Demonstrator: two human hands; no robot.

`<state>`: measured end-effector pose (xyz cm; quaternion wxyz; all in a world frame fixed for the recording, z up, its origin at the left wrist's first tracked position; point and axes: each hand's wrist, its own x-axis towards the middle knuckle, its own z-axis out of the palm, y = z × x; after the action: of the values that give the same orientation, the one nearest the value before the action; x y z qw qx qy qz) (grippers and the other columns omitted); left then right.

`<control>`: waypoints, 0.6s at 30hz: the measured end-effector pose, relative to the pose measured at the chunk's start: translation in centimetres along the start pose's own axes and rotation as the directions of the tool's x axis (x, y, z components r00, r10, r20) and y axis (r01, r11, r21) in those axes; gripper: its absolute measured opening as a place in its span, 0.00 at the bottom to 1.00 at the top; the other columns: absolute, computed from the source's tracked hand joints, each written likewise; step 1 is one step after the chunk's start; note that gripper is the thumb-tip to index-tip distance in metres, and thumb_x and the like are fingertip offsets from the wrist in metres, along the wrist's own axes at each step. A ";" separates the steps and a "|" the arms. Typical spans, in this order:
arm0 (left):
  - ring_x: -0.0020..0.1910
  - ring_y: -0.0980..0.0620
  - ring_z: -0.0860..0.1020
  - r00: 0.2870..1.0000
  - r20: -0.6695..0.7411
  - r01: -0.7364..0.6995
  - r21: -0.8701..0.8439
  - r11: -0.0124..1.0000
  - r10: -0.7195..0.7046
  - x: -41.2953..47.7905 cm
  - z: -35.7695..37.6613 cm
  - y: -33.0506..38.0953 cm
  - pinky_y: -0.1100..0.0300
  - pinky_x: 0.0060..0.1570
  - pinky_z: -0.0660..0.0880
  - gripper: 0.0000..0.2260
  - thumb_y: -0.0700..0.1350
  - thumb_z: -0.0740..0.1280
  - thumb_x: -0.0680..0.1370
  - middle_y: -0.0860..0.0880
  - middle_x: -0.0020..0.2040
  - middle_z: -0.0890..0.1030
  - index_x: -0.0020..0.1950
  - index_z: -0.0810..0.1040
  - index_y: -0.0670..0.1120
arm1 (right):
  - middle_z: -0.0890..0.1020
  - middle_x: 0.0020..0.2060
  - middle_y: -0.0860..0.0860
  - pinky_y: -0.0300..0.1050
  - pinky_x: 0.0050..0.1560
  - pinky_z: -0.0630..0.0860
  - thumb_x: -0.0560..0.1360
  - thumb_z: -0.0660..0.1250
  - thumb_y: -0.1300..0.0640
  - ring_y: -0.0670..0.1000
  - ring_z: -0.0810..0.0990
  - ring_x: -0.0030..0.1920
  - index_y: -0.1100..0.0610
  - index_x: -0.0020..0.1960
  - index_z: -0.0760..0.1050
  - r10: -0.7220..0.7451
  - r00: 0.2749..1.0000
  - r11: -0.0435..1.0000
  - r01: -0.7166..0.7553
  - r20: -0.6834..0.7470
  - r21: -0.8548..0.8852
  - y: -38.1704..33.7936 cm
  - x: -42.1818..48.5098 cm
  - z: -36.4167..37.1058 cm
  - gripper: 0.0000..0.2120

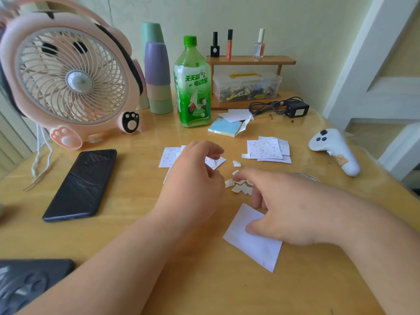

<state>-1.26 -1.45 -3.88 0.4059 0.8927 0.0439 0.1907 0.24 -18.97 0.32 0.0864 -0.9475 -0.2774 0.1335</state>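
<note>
My left hand hovers over the middle of the wooden table, its fingers curled and pinching a small patterned paper piece. Under it lie more patterned paper squares. My right hand reaches in from the right. Its index fingertip touches a cluster of torn white paper scraps, and its thumb rests on a blank white sheet. A stack of patterned squares lies further right.
A pink fan, stacked cups and a green bottle stand at the back. A dark phone lies left, a sticky-note pad and a black charger behind, and a white controller right. A wooden shelf holds nail polish.
</note>
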 end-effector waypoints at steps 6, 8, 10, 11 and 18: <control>0.34 0.66 0.77 0.982 0.161 0.106 -0.041 0.994 -0.098 -1.1 -1.0 0.3 0.73 0.30 0.69 0.15 0.42 0.70 0.77 0.60 0.49 0.81 0.56 0.75 0.61 | 0.75 0.49 0.38 0.47 0.48 0.81 0.74 0.70 0.54 0.42 0.77 0.45 0.36 0.77 0.44 0.025 1.000 0.997 -0.024 -0.009 0.070 -0.4 0.2 0.8 0.44; 0.37 0.67 0.79 0.970 0.225 0.107 -0.038 0.994 -0.095 -1.3 -0.7 0.4 0.74 0.32 0.70 0.16 0.43 0.71 0.76 0.61 0.51 0.81 0.58 0.76 0.60 | 0.78 0.49 0.42 0.49 0.47 0.81 0.74 0.70 0.55 0.43 0.79 0.44 0.35 0.76 0.44 0.039 0.999 0.995 -0.039 0.004 0.090 -0.5 0.4 0.9 0.44; 0.40 0.66 0.81 0.953 0.285 0.122 -0.061 0.991 -0.100 -1.4 -0.4 0.5 0.71 0.34 0.73 0.17 0.43 0.72 0.74 0.62 0.53 0.82 0.60 0.76 0.59 | 0.81 0.49 0.46 0.56 0.48 0.82 0.73 0.71 0.55 0.49 0.82 0.43 0.33 0.74 0.43 0.065 0.998 0.992 -0.067 0.026 0.109 -0.5 0.6 0.7 0.45; 0.40 0.66 0.81 0.945 0.310 0.133 -0.078 0.988 -0.103 -1.5 -0.2 0.6 0.70 0.35 0.74 0.18 0.44 0.73 0.74 0.61 0.53 0.82 0.60 0.76 0.58 | 0.81 0.49 0.48 0.58 0.48 0.82 0.72 0.72 0.54 0.50 0.83 0.43 0.32 0.74 0.43 0.072 0.997 0.989 -0.075 0.035 0.124 -0.5 0.7 0.6 0.46; 0.43 0.68 0.81 0.926 0.374 0.104 -0.104 0.989 -0.058 -1.6 0.2 1.0 0.69 0.41 0.76 0.23 0.44 0.76 0.73 0.61 0.57 0.79 0.64 0.73 0.58 | 0.83 0.46 0.45 0.53 0.47 0.83 0.68 0.75 0.53 0.45 0.82 0.41 0.30 0.76 0.39 0.081 0.996 0.980 -0.088 0.049 0.176 -0.3 0.8 0.2 0.55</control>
<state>-2.78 -2.65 -3.73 0.4683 0.8835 -0.0083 0.0047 0.70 -18.20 0.07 0.1591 -0.9439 -0.2256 0.1810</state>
